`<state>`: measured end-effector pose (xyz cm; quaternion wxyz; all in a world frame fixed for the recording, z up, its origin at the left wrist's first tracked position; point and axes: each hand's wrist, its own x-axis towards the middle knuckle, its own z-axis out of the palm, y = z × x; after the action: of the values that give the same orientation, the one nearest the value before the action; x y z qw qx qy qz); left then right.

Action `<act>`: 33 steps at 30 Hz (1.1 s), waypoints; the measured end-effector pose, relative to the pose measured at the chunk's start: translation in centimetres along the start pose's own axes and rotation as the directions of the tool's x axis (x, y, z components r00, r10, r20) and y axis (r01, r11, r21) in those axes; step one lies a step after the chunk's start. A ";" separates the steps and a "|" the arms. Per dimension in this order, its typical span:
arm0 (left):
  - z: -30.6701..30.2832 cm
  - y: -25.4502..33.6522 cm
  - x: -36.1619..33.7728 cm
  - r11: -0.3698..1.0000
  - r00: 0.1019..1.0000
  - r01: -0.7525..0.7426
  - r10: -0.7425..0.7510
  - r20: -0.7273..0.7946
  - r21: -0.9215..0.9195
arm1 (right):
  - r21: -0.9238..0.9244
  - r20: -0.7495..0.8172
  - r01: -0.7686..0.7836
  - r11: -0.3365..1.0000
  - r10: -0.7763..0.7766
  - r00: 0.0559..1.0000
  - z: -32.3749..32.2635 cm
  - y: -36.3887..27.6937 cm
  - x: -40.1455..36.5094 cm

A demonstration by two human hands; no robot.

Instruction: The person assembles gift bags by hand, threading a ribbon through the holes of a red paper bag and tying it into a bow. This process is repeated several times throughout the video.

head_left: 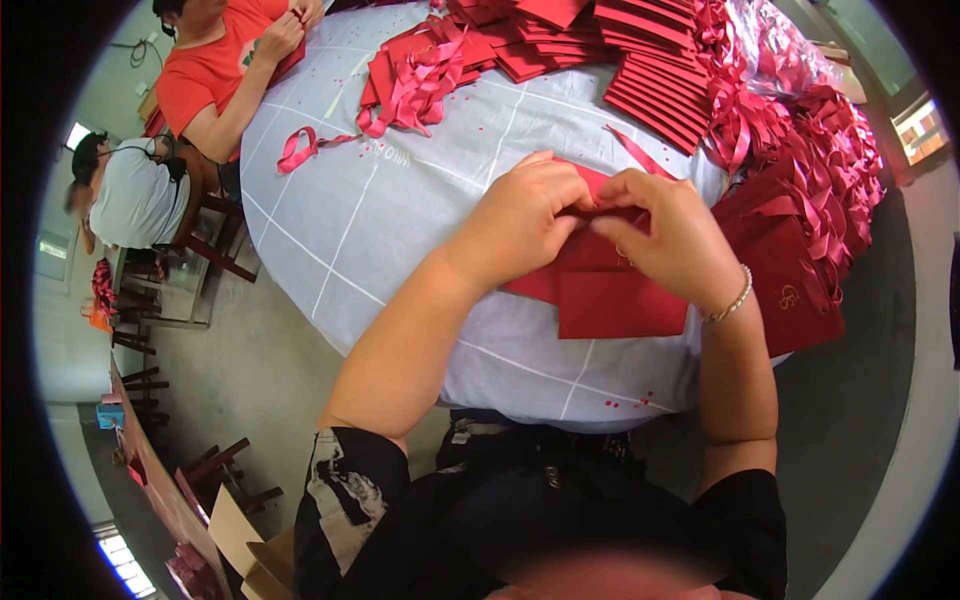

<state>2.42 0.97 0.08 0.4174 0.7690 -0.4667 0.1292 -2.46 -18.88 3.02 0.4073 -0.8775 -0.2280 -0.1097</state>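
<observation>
A dark red folded paper piece (pixel 622 305) lies on the cloth-covered round table (pixel 400 215), below my hands. My left hand (pixel 530 220) pinches at the upper part of the red paper, its thumb and fingers pressed together. My right hand (pixel 675 235), with a beaded bracelet at the wrist, meets it from the right, thumb and index finger closed on the same spot. What lies between the fingertips is too small to make out. A loose red ribbon (pixel 640 152) rests just above my hands.
Stacked red cards (pixel 660 95) fill the table's far side. Red bags with ribbons (pixel 785 270) pile up at the right, beside clear plastic (pixel 770 50). A ribbon bundle (pixel 420 85) lies farther back. A person in red (pixel 205 90) works at the far left; another person (pixel 140 195) sits behind.
</observation>
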 end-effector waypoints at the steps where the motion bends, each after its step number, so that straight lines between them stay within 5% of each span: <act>1: 0.0 0.2 0.0 1.000 1.000 0.021 -0.021 0.000 -0.015 | 0.117 0.110 -0.301 0.946 0.289 0.951 -0.8 -0.4 0.5; 4: 0.0 0.4 0.0 1.000 1.000 0.015 -0.015 0.019 -0.014 | -0.059 0.270 -0.295 0.954 0.300 0.915 -2.1 1.2 2.5; 8: -0.2 0.6 0.0 0.999 0.998 -0.033 0.032 0.056 0.029 | 0.010 0.478 -0.405 0.914 0.352 0.805 -2.0 2.3 4.6; 12: -0.4 0.7 0.1 0.998 0.999 -0.025 0.023 0.034 0.051 | -0.049 0.473 -0.330 0.943 0.313 0.824 -1.4 1.8 5.3; 14: -0.5 0.7 -0.1 0.996 0.995 0.090 -0.090 0.039 -0.015 | -0.160 0.327 -0.241 0.957 0.282 0.902 -1.1 0.1 5.2; 17: -0.9 0.1 -0.4 0.972 0.985 0.136 -0.112 0.134 -0.190 | -0.017 -0.063 -0.163 0.986 0.162 0.985 0.5 3.2 5.6; 19: -1.2 0.2 -0.4 0.966 0.975 0.185 -0.158 0.155 -0.178 | 0.345 -0.281 -0.120 0.931 0.224 0.933 0.2 4.4 7.2; 20: -1.4 0.3 -0.3 0.959 0.963 0.231 -0.202 0.176 -0.166 | 0.369 -0.373 -0.081 0.926 0.227 0.900 0.1 4.8 7.3; 22: -1.8 0.0 -0.3 0.940 0.944 0.302 -0.273 0.186 -0.157 | 0.104 -0.285 0.053 0.993 -0.022 0.958 -0.5 3.2 6.8; 24: -2.0 -0.4 -0.6 0.913 0.917 0.378 -0.347 0.198 -0.153 | 0.119 0.064 0.080 0.990 -0.088 0.994 -0.5 0.8 4.4; 26: -2.0 -1.0 -0.8 0.919 0.922 0.364 -0.334 0.196 -0.148 | -0.151 0.243 0.053 0.987 -0.015 0.970 -0.3 -0.5 2.8; 31: -2.4 -1.1 -0.7 0.886 0.872 0.454 -0.420 0.250 -0.093 | -0.377 0.207 0.203 0.904 -0.131 0.970 -0.4 2.5 1.1; 33: -2.9 -1.3 -0.8 0.857 0.841 0.505 -0.463 0.279 -0.102 | -0.592 0.123 0.225 0.774 -0.189 0.974 -1.1 3.2 0.7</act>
<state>3.68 3.91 0.71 0.4402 0.8331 -0.3137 -0.1172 -0.26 -21.26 1.84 0.0858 -0.9336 -0.2876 -0.1957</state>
